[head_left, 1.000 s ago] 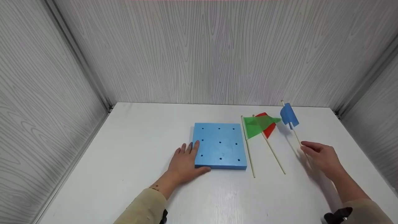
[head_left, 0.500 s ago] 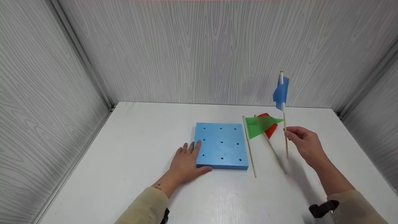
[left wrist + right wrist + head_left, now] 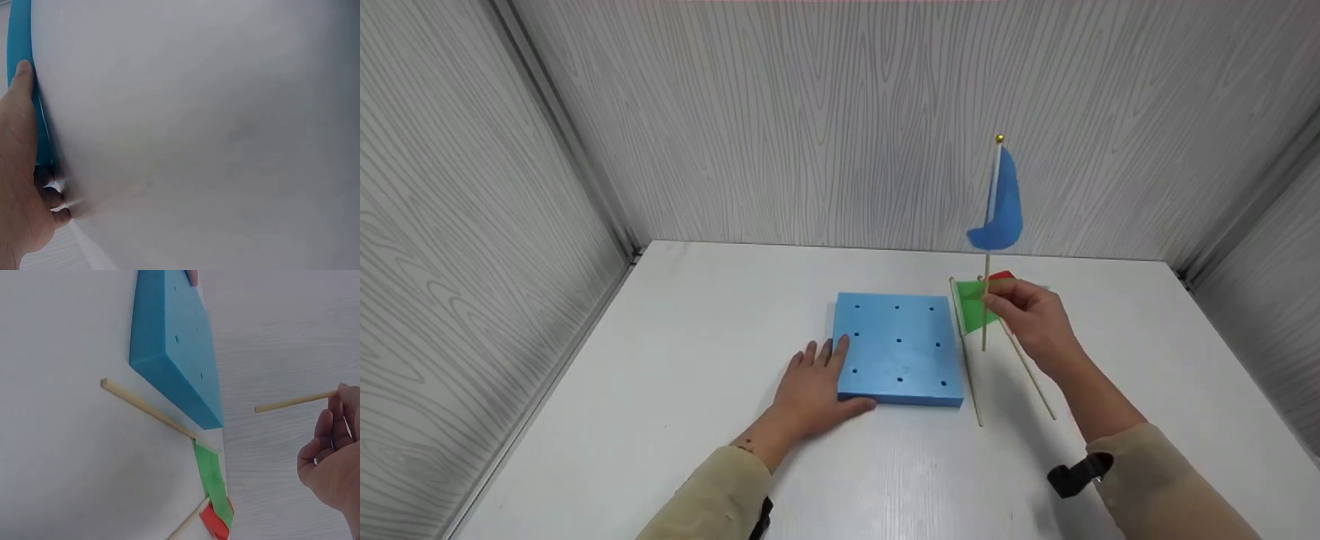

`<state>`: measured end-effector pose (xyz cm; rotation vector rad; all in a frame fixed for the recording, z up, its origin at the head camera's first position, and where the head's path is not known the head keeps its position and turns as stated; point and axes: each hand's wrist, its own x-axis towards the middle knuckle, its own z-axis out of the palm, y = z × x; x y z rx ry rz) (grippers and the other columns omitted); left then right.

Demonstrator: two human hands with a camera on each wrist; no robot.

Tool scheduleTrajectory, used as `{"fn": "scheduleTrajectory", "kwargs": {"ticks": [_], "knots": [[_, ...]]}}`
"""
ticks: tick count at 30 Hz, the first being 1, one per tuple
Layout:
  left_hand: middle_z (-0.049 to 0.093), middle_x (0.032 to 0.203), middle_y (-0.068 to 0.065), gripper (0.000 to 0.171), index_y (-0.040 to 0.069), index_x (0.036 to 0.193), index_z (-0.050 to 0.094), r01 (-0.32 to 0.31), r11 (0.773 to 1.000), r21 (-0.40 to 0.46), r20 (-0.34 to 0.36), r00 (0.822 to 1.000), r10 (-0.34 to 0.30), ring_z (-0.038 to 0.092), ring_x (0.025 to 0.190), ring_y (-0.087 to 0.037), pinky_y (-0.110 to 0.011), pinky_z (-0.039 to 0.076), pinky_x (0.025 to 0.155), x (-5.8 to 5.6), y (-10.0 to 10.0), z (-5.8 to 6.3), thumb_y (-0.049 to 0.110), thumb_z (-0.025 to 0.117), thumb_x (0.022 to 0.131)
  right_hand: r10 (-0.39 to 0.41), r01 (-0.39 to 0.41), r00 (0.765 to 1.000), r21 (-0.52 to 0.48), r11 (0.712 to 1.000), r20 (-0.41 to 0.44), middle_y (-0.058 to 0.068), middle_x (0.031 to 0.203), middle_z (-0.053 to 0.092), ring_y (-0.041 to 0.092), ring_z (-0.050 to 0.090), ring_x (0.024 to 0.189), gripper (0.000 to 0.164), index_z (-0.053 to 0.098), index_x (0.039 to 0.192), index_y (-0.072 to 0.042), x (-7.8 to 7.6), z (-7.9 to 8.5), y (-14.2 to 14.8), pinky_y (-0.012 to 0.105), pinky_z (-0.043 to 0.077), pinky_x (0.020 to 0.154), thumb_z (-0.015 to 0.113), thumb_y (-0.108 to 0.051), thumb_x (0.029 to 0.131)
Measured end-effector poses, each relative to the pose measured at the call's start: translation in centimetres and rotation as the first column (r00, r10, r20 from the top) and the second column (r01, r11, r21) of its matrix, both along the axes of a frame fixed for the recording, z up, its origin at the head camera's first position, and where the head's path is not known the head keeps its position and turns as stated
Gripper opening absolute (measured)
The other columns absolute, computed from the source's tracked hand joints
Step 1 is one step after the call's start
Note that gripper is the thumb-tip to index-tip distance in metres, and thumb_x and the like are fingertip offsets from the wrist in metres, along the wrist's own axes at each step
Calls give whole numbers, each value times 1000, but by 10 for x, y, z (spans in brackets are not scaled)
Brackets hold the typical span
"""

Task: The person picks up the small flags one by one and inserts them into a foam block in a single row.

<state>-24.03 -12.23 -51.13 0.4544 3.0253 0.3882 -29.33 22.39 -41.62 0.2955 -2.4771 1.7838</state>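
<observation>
A light blue square block (image 3: 898, 352) with rows of small holes lies flat on the white table. My left hand (image 3: 811, 394) rests at its near left corner, forefinger on the top, thumb along the front side; the left wrist view shows that thumb (image 3: 22, 81) against the block's side. Between thumb and forefinger, my right hand (image 3: 1035, 315) pinches the wooden stick of a blue flag (image 3: 1005, 206), held nearly upright to the right of the block. In the right wrist view the stick's bare lower end (image 3: 281, 404) hangs free, above the table.
Right of the block lies a green pennant (image 3: 971, 300) on its stick, overlapping a red flag (image 3: 1001, 275); my right hand hides part of both. Grey wood-grain panels (image 3: 840, 127) wall the table at the back and sides.
My right hand has lifted the blue flag off the table, brought it upright and carried it left over the green and red flags. The left hand stays on the block.
</observation>
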Motion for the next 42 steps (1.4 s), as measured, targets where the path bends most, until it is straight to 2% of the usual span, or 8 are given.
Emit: {"fn": "scheduleTrajectory", "kwargs": {"ticks": [5,12,16,22,27,33,42], "knots": [[25,173,-18,116,14,172,11,-6,1000,-4,-5,1000,6,23,159,-42,-57,21,127,0,-1,-2,87,50,91,15,-15,1000,-2,1000,2,11,111,68,23,61,101,30,71,123,2,-7,-1,-27,20,55,84,71,-21,104],[25,173,-19,117,14,172,11,-20,1000,-4,-2,1000,20,22,159,-43,-57,21,127,-2,-3,-3,88,50,90,50,-50,999,-25,998,5,10,116,71,27,64,107,22,74,122,-8,-15,-2,-67,23,56,89,71,-22,105],[25,173,-18,118,14,172,11,-27,1000,-9,6,1000,27,21,159,-43,-56,20,127,-3,-2,-2,88,50,90,78,-79,997,-37,996,-18,10,114,72,29,64,107,20,75,121,-8,-18,-4,-88,24,56,88,70,-19,105],[27,172,-19,117,13,172,13,-14,1000,-3,5,1000,14,23,158,-44,-57,22,127,-3,3,-3,87,51,90,66,-67,997,-48,997,-28,9,108,73,26,63,101,14,77,115,-8,-23,-10,-114,27,55,84,71,-16,105],[28,172,-19,117,13,172,14,-11,1000,1,1,1000,11,24,158,-44,-58,23,126,-2,6,-1,87,51,90,71,-72,997,-40,997,-14,8,108,73,22,64,101,15,77,116,-9,-27,-14,-131,34,56,89,70,-16,105],[28,172,-19,116,13,172,15,-17,1000,0,1,1000,17,24,158,-44,-58,24,126,-1,8,-1,87,52,90,97,-100,994,-47,994,-55,8,106,73,22,64,100,14,77,114,-7,-31,-22,-146,30,53,84,70,-15,105],[29,172,-19,116,13,172,15,-10,1000,-7,-3,1000,10,25,158,-44,-58,24,126,3,9,-2,86,53,90,101,-104,994,-59,993,-46,6,107,72,24,64,102,13,77,114,-11,-32,-38,-157,33,54,91,68,-15,106]]}}
